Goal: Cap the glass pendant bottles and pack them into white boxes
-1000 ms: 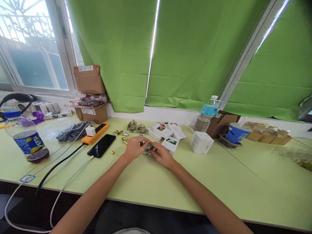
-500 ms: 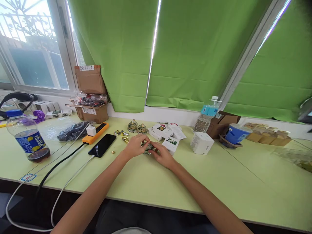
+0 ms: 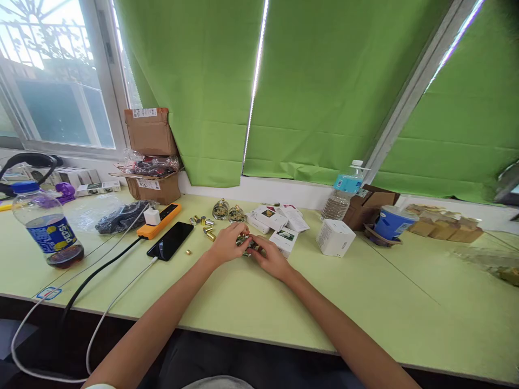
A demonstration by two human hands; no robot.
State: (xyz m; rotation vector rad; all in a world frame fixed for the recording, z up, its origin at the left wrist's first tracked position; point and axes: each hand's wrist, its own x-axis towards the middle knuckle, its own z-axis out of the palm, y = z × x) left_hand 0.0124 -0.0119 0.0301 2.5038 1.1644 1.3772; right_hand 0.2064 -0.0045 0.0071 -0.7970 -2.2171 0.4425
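— where was the small shiny piece (image 3: 252, 245)?
— well to the right of the phone (image 3: 170, 241), over the table (image 3: 243, 302), with the fingers of the left hand (image 3: 227, 244) and the right hand (image 3: 271, 260) pinched around it.
— and the metallic cylinders (image 3: 210, 234)?
— just right of the phone; two ornate glass pieces (image 3: 220, 209) stood beyond, farther right.

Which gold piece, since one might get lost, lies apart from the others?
The small gold piece right of the phone; the other gold pieces lie grouped farther back.
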